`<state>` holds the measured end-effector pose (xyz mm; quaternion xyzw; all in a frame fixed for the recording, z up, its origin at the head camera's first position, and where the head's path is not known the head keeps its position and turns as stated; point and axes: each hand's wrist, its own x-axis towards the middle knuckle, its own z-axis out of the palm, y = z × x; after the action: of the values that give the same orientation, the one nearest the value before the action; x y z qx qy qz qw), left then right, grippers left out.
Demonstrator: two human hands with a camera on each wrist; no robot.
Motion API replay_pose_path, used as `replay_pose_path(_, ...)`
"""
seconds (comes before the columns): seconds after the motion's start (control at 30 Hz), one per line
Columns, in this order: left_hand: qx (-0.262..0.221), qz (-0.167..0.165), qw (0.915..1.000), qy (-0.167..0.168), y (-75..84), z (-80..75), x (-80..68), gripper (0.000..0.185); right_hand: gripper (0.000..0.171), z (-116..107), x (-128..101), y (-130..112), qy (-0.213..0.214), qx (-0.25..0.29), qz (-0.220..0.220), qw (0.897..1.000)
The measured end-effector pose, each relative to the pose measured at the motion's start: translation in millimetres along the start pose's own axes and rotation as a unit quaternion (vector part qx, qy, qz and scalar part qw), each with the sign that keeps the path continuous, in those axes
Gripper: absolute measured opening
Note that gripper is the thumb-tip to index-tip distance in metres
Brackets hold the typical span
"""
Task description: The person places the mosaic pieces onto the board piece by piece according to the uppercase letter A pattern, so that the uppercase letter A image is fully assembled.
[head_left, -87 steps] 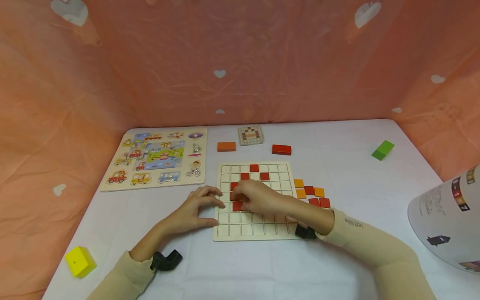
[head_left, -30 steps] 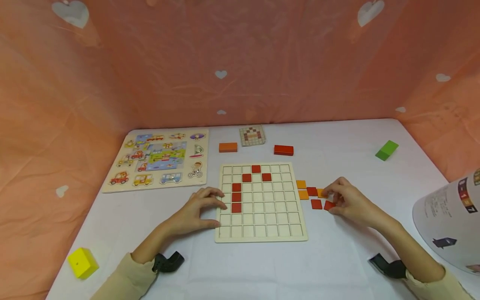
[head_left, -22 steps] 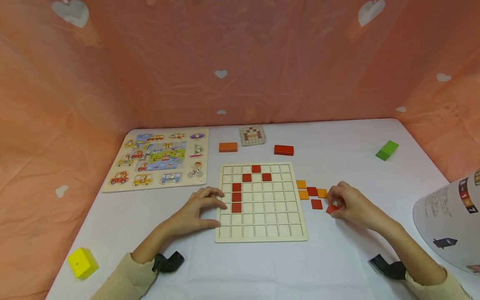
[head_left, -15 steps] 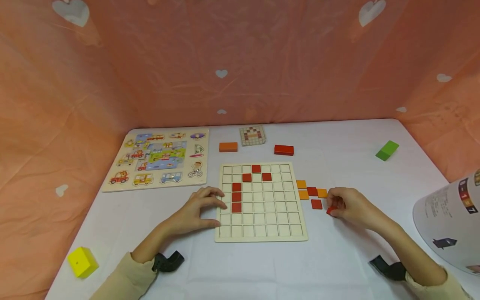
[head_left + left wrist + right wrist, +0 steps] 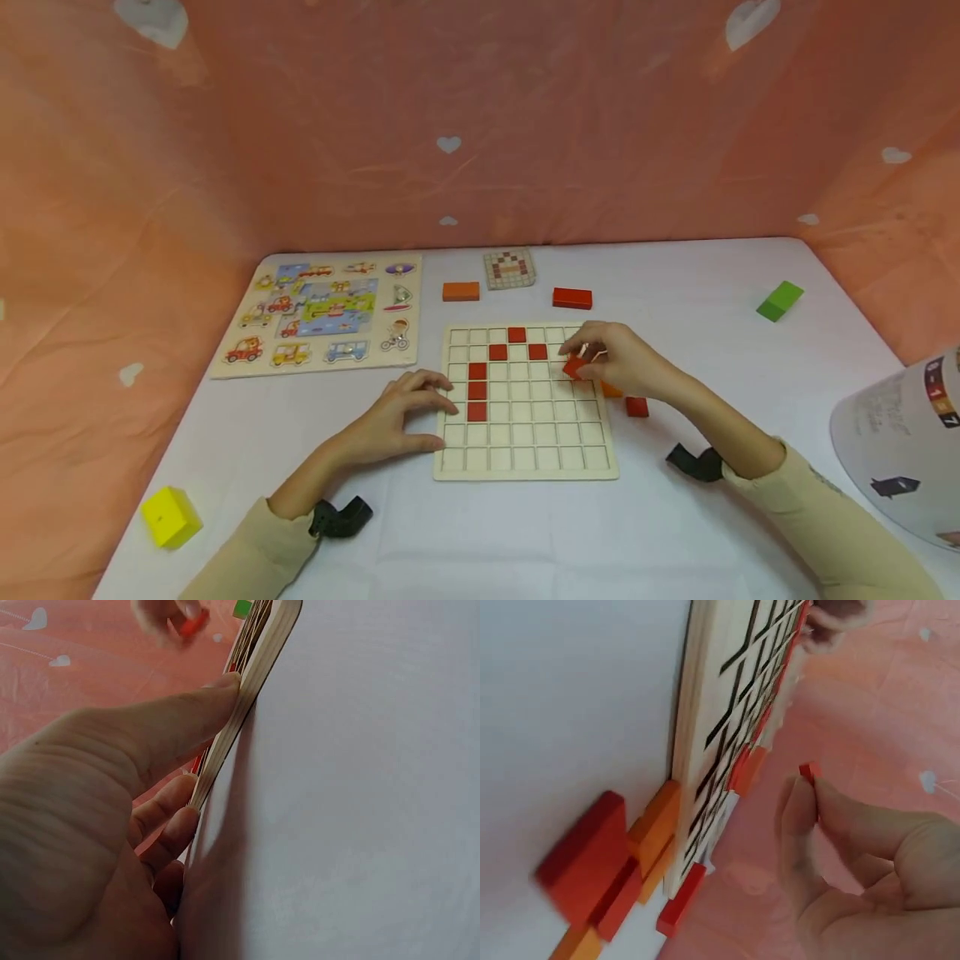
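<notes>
Red tile [image 5: 573, 366] pinched in the right grip [image 5: 615, 360] over the grid board [image 5: 525, 467], left grip [image 5: 397, 417] relaxed at its edge

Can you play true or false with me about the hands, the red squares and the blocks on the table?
1. The right hand pinches a red square over the grid board. True.
2. The left hand holds a yellow block. False: it rests against the board's left edge, and the yellow block lies far off.
3. Six red squares sit in the board. True.
4. The green block lies inside the board. False: it lies far to the right on the table.
</notes>
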<state>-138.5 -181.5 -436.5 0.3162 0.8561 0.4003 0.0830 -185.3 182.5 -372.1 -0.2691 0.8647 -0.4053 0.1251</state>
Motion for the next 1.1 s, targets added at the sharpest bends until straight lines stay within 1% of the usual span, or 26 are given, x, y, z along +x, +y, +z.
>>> replay_pose_path(0.17,0.0,0.002,1.0,-0.001,0.7,0.1,3.0,0.035,0.018,4,26,8,0.0,0.015,0.005,1.0)
replay_pose_path(0.33,0.002,0.002,1.0,-0.002,1.5,-0.8,3.5,0.036,0.014,11,35,15,-0.009,-0.012,-0.002,1.0)
replay_pose_path(0.47,-0.001,-0.001,1.0,-0.001,1.8,-1.4,2.7,0.036,0.013,16,33,13,-0.006,-0.074,0.009,0.997)
replay_pose_path(0.57,-0.003,-0.002,1.0,-0.001,2.0,-1.5,2.1,0.036,0.011,18,31,10,-0.006,-0.132,0.01,0.991)
replay_pose_path(0.67,-0.006,-0.003,1.0,-0.001,2.1,-1.7,1.6,0.036,0.014,19,29,8,-0.005,-0.158,-0.001,0.987)
replay_pose_path(0.77,-0.007,-0.001,1.0,-0.001,1.4,-1.1,1.2,0.035,0.019,19,25,7,0.002,-0.141,-0.007,0.99)
replay_pose_path(0.9,-0.006,0.002,1.0,0.0,0.5,-0.1,1.1,0.034,0.024,13,17,10,0.018,-0.093,0.001,0.995)
replay_pose_path(1.0,-0.005,0.001,1.0,0.0,0.3,0.0,1.2,0.034,0.025,2,6,18,0.034,-0.058,0.014,0.998)
replay_pose_path(1.1,-0.004,0.001,1.0,-0.001,0.5,-0.6,0.9,0.034,0.025,-12,-6,31,0.04,-0.039,0.024,0.998)
